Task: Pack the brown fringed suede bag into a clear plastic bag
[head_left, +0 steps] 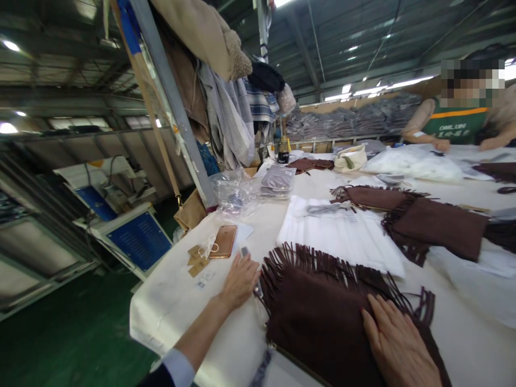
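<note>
A folded dark brown fringed scarf (318, 312) lies on the white table (169, 306) in front of me. My right hand (399, 349) rests flat on its near right part, fingers stretched out. My left hand (239, 279) sits at the scarf's left edge with fingers curled round a small metal tool (245, 251), possibly scissors or a tagging tool. Just beyond that hand lie a rose-gold phone (224, 241) and some brown paper tags (197, 260).
More brown fringed scarves (435, 223) and a stack of white packaging (342, 234) lie further along the table, with clear plastic bags (234, 193). Another person in a green vest (455, 123) works at the far right. Garments hang on a rack (226, 107); the table edge drops to a green floor at left.
</note>
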A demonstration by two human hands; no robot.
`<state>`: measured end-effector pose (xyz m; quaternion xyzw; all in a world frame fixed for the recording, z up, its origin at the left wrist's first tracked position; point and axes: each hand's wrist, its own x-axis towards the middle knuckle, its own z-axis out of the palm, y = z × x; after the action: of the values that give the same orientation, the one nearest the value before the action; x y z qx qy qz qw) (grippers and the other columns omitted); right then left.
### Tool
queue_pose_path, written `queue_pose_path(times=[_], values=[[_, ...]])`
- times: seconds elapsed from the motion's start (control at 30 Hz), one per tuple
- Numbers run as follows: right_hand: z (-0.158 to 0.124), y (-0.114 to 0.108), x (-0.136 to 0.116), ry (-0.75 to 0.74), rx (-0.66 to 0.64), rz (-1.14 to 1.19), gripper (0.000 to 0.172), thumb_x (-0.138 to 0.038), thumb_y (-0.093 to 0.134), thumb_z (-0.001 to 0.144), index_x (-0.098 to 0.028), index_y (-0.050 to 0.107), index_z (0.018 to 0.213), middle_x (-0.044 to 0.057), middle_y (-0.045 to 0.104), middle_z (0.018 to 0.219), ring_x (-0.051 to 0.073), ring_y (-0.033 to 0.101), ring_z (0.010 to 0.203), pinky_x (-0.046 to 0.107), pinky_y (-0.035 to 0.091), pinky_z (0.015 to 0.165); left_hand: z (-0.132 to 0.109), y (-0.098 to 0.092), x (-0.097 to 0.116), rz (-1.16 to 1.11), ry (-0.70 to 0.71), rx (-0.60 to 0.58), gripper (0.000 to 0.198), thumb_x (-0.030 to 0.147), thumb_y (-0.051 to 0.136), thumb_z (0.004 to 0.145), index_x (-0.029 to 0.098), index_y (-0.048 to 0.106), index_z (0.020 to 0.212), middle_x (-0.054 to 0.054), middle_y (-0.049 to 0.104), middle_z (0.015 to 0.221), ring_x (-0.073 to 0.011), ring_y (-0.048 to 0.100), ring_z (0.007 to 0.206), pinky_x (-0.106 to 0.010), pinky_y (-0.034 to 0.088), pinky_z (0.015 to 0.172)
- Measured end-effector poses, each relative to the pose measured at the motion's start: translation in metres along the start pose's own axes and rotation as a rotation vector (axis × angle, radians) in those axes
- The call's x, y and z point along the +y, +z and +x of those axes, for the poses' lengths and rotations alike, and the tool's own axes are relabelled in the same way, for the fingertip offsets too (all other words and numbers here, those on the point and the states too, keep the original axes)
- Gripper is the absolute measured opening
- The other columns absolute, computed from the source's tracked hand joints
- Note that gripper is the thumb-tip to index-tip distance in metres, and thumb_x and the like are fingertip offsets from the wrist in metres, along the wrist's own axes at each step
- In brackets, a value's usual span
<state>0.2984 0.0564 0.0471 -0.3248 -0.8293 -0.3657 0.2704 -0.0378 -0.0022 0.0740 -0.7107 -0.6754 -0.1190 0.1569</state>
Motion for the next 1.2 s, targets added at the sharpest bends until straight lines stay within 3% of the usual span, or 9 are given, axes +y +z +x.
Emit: queue_pose_path(times=[0.17, 0.33, 0.43, 0.53, 0.63, 0.73, 0.9, 1.03, 1.2], values=[[-0.003, 0.002, -0.003, 0.054, -0.016, 0.019, 0.045, 0.001, 0.031, 0.076, -0.014, 0.073, 0.077, 0.018, 0.069, 0.096, 0.034, 0.064, 0.090, 0.047, 0.051, 0.073, -0.070, -0.027, -0.024, 0.152, -0.069, -0.014, 0.037, 0.021, 0.027, 0.093, 0.017, 0.058, 0.074, -0.006, 0.062, 0.072, -0.0226, 0.059, 0.080, -0.044, 0.045, 0.083], [-0.008, 0.009, -0.008, 0.175, -0.125, 0.063, 0.041, -0.011, 0.031, 0.081, -0.013, 0.072, 0.082, 0.017, 0.068, 0.100, 0.033, 0.062, 0.094, 0.048, 0.048, 0.081, -0.133, -0.051, 0.000, 0.140, -0.264, 0.094, 0.030, 0.027, 0.033, 0.093, 0.020, 0.059, 0.079, -0.003, 0.060, 0.074, -0.0190, 0.056, 0.070, -0.033, 0.043, 0.067], [-0.012, 0.013, -0.007, 0.190, -0.164, 0.077, 0.041, -0.015, 0.030, 0.083, -0.011, 0.071, 0.086, 0.018, 0.067, 0.104, 0.032, 0.061, 0.096, 0.048, 0.047, 0.084, -0.114, -0.050, 0.034, -0.128, -0.272, 0.103, 0.022, 0.029, 0.038, 0.092, 0.020, 0.059, 0.094, -0.004, 0.063, 0.089, -0.0182, 0.057, 0.082, -0.031, 0.044, 0.073], [-0.013, 0.013, -0.005, 0.127, -0.104, 0.094, 0.042, -0.011, 0.029, 0.081, -0.013, 0.072, 0.083, 0.018, 0.068, 0.101, 0.033, 0.061, 0.095, 0.048, 0.047, 0.081, -0.072, -0.047, 0.060, -0.396, -0.408, -0.158, 0.017, 0.026, 0.046, 0.086, 0.019, 0.061, 0.081, -0.004, 0.060, 0.085, -0.0200, 0.055, 0.085, -0.034, 0.041, 0.079], [-0.009, 0.009, -0.004, 0.100, -0.077, 0.082, 0.044, -0.004, 0.029, 0.078, -0.015, 0.072, 0.080, 0.016, 0.069, 0.099, 0.032, 0.061, 0.094, 0.047, 0.047, 0.079, -0.038, -0.043, 0.064, -0.576, -0.557, -0.397, 0.012, 0.020, 0.059, 0.072, 0.016, 0.057, 0.061, 0.000, 0.053, 0.065, -0.0179, 0.053, 0.070, -0.030, 0.041, 0.067], [-0.005, 0.004, -0.004, 0.093, -0.050, 0.054, 0.044, -0.001, 0.030, 0.076, -0.015, 0.072, 0.078, 0.015, 0.069, 0.097, 0.033, 0.061, 0.093, 0.046, 0.048, 0.076, -0.022, -0.038, 0.051, -0.688, -0.593, -0.506, 0.010, 0.017, 0.062, 0.065, 0.016, 0.056, 0.056, 0.006, 0.043, 0.047, -0.0121, 0.045, 0.048, -0.023, 0.036, 0.049], [-0.004, 0.004, -0.003, 0.086, -0.016, 0.063, 0.043, -0.002, 0.030, 0.078, -0.014, 0.072, 0.078, 0.017, 0.068, 0.096, 0.032, 0.061, 0.090, 0.046, 0.049, 0.075, -0.015, -0.037, 0.026, -0.633, -0.640, -0.322, 0.010, 0.014, 0.051, 0.069, 0.015, 0.060, 0.072, -0.001, 0.059, 0.069, -0.0159, 0.055, 0.067, -0.029, 0.045, 0.069], [-0.006, 0.005, -0.003, 0.082, -0.019, 0.079, 0.041, -0.002, 0.032, 0.076, -0.014, 0.071, 0.079, 0.018, 0.068, 0.098, 0.034, 0.060, 0.093, 0.048, 0.048, 0.077, -0.033, -0.042, 0.037, -0.505, -0.637, -0.122, 0.025, 0.018, 0.044, 0.076, 0.016, 0.054, 0.099, -0.008, 0.057, 0.099, -0.0211, 0.052, 0.092, -0.038, 0.039, 0.088], [-0.008, 0.007, -0.006, 0.103, -0.031, 0.094, 0.040, -0.006, 0.032, 0.078, -0.013, 0.071, 0.079, 0.019, 0.067, 0.098, 0.034, 0.060, 0.093, 0.049, 0.046, 0.079, -0.072, -0.037, 0.074, -0.448, -0.547, -0.254, 0.020, 0.035, 0.043, 0.084, 0.020, 0.052, 0.075, -0.005, 0.058, 0.080, -0.0217, 0.054, 0.081, -0.035, 0.040, 0.076]])
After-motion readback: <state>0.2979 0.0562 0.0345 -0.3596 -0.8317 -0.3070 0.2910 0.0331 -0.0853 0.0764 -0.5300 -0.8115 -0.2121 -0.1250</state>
